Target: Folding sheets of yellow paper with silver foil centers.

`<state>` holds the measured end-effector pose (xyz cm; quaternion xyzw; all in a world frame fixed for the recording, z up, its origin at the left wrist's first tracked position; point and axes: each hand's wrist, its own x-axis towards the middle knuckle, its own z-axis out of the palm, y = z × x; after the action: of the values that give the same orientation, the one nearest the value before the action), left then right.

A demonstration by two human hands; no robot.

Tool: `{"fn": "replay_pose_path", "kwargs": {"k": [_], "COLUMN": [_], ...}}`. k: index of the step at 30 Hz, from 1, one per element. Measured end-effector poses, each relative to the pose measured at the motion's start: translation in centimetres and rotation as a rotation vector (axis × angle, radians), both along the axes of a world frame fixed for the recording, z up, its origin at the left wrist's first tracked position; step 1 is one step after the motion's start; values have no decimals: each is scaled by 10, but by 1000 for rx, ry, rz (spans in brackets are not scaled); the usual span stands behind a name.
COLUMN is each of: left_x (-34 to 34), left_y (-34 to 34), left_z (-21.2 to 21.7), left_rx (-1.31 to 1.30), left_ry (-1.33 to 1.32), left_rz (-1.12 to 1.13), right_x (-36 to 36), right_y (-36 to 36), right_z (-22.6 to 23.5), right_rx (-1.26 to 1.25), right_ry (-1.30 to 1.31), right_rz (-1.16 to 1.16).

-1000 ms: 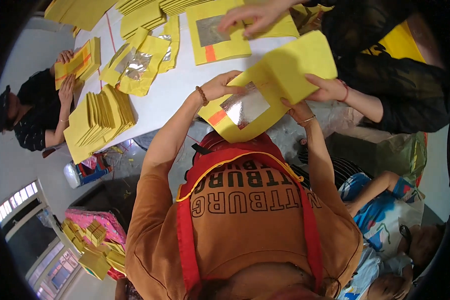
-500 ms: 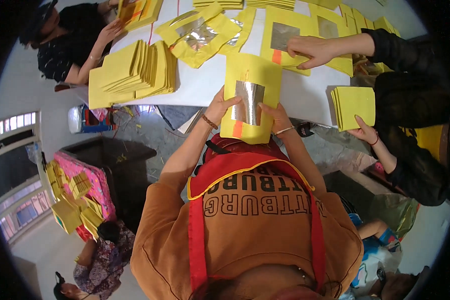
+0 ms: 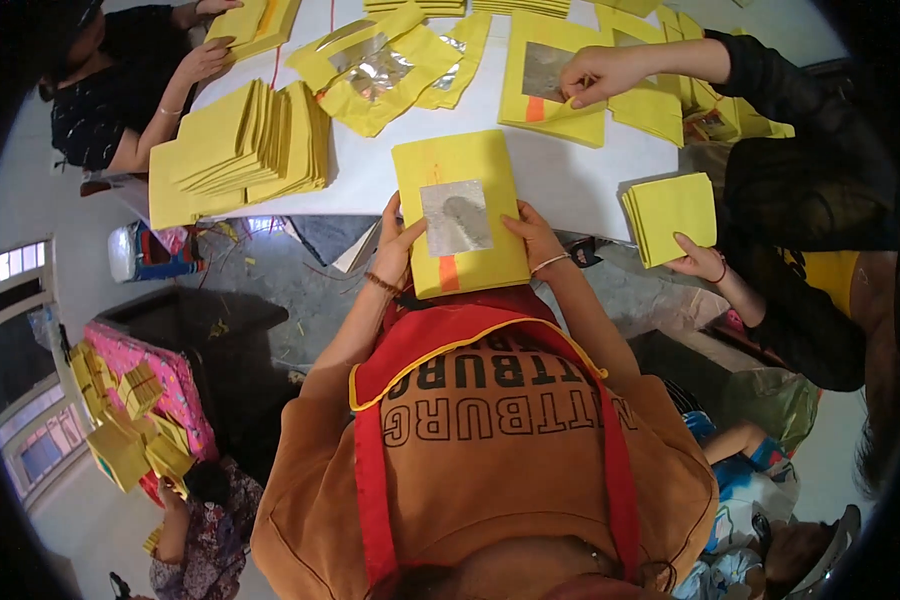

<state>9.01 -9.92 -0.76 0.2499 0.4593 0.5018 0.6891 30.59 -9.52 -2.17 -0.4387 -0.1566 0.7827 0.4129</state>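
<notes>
At frame centre, our left hand [image 3: 398, 246] and right hand [image 3: 540, 240] grasp opposite edges of the yellow paper stack [image 3: 500, 188]; we judge even thumb pressure, clear of the silver patch [image 3: 457, 217], best for holding it square.

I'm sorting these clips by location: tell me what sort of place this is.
Probably a small workshop handling paper-like goods: stacks of folded yellow pieces on a white table, and a co-worker's hand holding more of them.
</notes>
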Motion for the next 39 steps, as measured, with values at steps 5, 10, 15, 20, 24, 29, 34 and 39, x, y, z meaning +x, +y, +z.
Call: {"fn": "replay_pose_path", "kwargs": {"k": [5, 10, 15, 20, 24, 29, 34, 39], "left_x": [2, -1, 5, -10, -11, -12, -8, -10], "left_y": [-16, -10, 3, 20, 24, 23, 28, 30], "left_z": [-8, -11, -9, -11, -1, 0, 0, -1], "left_rx": [-3, -29, 39, 60, 38, 7, 38, 124], "left_ry": [27, 48, 50, 116, 127, 93, 113, 184], "left_rz": [6, 111, 146, 59, 1, -72, -24, -32], "right_x": [-8, -8, -27, -18, -21, -26, -31, -24], "right_y": [-2, -15, -17, -4, 3, 7, 12, 22], "right_z": [12, 3, 11, 16, 3, 6, -5, -9], "right_rx": [8, 180, 137, 106, 183, 97, 159, 159], "right_ry": [1, -194, -156, -165, -190, -105, -172, -221], "right_rz": [-113, 14, -92, 16, -39, 8, -32, 64]}}
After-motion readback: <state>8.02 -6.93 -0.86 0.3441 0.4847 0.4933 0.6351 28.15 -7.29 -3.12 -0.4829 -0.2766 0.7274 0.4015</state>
